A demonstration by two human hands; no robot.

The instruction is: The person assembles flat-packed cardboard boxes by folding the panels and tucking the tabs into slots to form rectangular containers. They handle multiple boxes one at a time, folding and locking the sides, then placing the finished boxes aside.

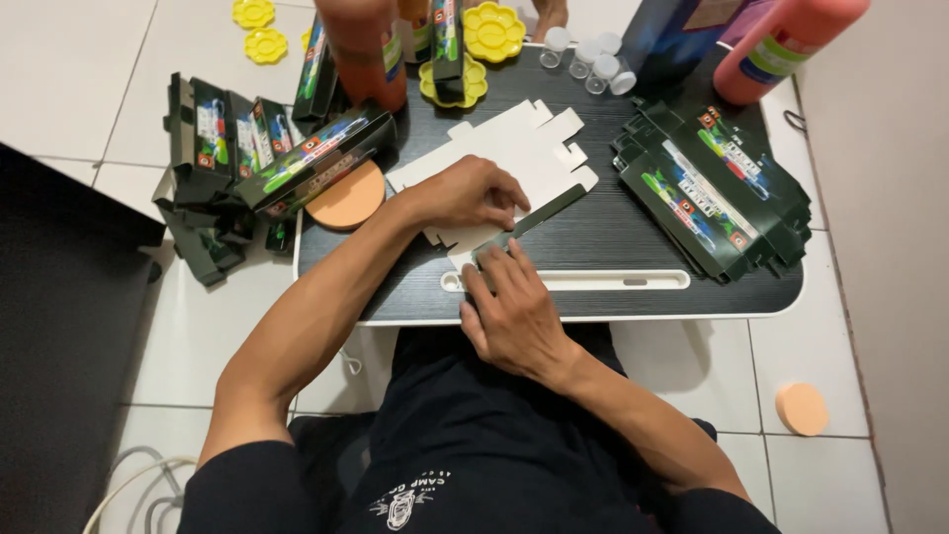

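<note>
Am folding flat carton blank [514, 158] on desk [593, 242], near front edge, white side up.
Left hand [473, 193]: fingers curled, pressing down on blank.
Right hand [509, 307]: flat, fingers together, creasing dark flap [539, 213].
Am judging it best to be keeping left pinning blank, right running along score line so fold stays straight.
Count: vials [591, 59] 4; yellow palettes [492, 30] 4 showing; orange discs [346, 198] 2, one on floor; bottles [781, 44] 2 clear; flat green cartons [707, 188], one stack right, heap left, number unclear.
</note>
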